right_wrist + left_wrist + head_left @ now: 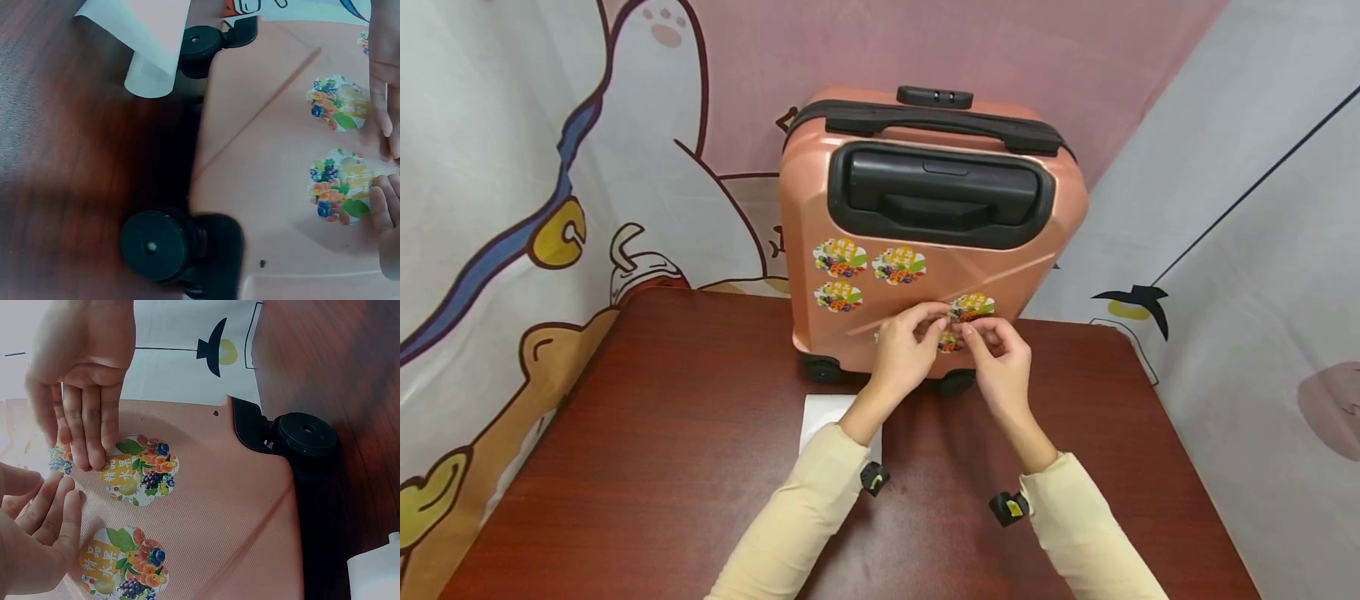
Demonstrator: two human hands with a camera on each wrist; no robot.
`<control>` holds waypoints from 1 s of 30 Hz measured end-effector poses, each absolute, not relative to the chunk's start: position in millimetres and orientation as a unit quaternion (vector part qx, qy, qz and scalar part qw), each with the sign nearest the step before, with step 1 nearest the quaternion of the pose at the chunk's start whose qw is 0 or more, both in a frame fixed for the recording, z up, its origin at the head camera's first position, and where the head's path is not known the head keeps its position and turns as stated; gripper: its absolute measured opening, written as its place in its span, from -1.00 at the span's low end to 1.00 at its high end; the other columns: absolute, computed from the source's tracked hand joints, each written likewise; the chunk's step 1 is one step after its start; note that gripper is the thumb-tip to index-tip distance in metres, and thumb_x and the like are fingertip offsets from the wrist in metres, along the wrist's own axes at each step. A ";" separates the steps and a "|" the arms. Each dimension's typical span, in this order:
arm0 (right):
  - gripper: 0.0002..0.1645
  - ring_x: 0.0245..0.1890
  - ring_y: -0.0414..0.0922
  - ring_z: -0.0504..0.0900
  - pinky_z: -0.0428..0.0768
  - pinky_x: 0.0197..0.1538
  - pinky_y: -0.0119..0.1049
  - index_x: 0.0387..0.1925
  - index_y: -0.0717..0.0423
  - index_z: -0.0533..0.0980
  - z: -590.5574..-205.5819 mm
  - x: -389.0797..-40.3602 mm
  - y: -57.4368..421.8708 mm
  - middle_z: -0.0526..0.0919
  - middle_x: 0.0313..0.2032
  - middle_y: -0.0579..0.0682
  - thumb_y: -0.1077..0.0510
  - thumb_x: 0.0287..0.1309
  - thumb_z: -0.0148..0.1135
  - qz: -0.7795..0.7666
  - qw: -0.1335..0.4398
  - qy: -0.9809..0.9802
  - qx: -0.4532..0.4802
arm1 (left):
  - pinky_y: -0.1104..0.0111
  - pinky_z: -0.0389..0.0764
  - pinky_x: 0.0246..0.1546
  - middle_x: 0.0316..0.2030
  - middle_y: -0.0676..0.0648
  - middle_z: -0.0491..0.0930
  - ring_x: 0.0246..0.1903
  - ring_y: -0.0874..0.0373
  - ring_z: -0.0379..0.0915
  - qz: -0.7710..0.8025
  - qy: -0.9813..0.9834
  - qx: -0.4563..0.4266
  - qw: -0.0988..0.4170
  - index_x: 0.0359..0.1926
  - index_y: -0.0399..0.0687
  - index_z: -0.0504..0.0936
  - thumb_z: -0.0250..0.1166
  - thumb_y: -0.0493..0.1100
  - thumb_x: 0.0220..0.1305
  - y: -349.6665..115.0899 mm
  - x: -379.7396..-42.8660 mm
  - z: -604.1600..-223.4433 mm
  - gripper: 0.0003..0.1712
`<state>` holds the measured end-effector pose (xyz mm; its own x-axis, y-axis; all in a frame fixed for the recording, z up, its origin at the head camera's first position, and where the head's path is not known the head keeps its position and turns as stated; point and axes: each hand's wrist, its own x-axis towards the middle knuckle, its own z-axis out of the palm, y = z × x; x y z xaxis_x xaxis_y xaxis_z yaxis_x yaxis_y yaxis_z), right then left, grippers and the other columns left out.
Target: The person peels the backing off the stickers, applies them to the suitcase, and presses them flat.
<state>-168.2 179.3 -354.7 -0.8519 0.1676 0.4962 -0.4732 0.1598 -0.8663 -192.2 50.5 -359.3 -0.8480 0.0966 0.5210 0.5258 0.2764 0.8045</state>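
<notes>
An upright pink suitcase (850, 200) carries several scalloped fruit stickers (838, 258) on its face. Both hands meet low on its right side, around one fruit sticker (973, 305). My left hand (906, 350) pinches that sticker's left edge with thumb and index finger. The right hand (1006, 367) pinches it near its lower edge, thumb toward the left hand. In the left wrist view the fingers partly cover this sticker (60, 459). Just below the fingertips is another fruit sticker (140, 470), with one more fruit sticker (125, 564) beside it.
The suitcase stands on a reddish-brown wooden table (685, 433) on black wheels (156, 245). White paper (817, 412) lies in front of it, under the left forearm, with a curled end in the right wrist view. A printed cloth (985, 50) hangs behind.
</notes>
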 end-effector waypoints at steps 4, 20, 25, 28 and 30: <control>-0.87 -0.42 -0.15 0.65 0.57 -0.33 -0.41 -0.36 0.56 0.43 -348.2 -173.8 180.9 0.59 -0.38 0.40 0.44 0.11 0.12 0.643 0.269 -0.705 0.128 | 0.56 0.50 -0.38 -0.34 -0.09 0.65 -0.39 0.19 0.56 -0.568 -0.775 -0.201 0.193 -0.17 -0.21 0.64 0.20 -0.32 0.19 50.7 -192.7 -359.6 -0.81; -0.87 -0.45 -0.23 0.63 0.50 -0.49 -0.51 -0.37 0.56 0.44 -344.1 -164.9 180.0 0.59 -0.37 0.42 0.44 0.11 0.11 0.625 0.263 -0.725 0.120 | 0.56 0.50 -0.36 -0.32 -0.09 0.65 -0.38 0.18 0.56 -0.565 -0.775 -0.208 0.191 -0.15 -0.22 0.63 0.20 -0.33 0.20 50.4 -191.6 -360.3 -0.80; -0.85 -0.44 -0.12 0.65 0.57 -0.38 -0.39 -0.38 0.53 0.47 -338.2 -174.3 186.5 0.63 -0.38 0.32 0.40 0.12 0.14 0.640 0.295 -0.695 0.140 | 0.56 0.50 -0.37 -0.34 -0.10 0.65 -0.39 0.18 0.56 -0.566 -0.773 -0.210 0.194 -0.16 -0.22 0.63 0.20 -0.33 0.19 50.5 -191.8 -360.2 -0.81; -0.85 -0.42 -0.05 0.65 0.58 -0.27 -0.29 -0.39 0.51 0.48 -333.9 -180.0 189.8 0.65 -0.39 0.25 0.39 0.11 0.15 0.644 0.321 -0.677 0.154 | 0.55 0.50 -0.38 -0.36 -0.11 0.65 -0.40 0.18 0.55 -0.567 -0.772 -0.212 0.195 -0.16 -0.23 0.63 0.19 -0.33 0.20 50.7 -192.1 -360.9 -0.81; -0.87 -0.41 -0.04 0.65 0.57 -0.25 -0.27 -0.39 0.50 0.48 -333.5 -180.8 190.8 0.65 -0.40 0.23 0.40 0.11 0.14 0.640 0.327 -0.678 0.154 | 0.55 0.50 -0.38 -0.35 -0.12 0.65 -0.40 0.17 0.55 -0.568 -0.770 -0.214 0.195 -0.16 -0.24 0.62 0.19 -0.34 0.20 50.8 -191.8 -361.1 -0.81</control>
<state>-180.8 190.8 -333.5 -0.7387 0.2099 0.6406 -0.6274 0.1335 -0.7672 -191.8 50.8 -361.1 -0.8324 0.1092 0.5433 0.5514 0.2626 0.7919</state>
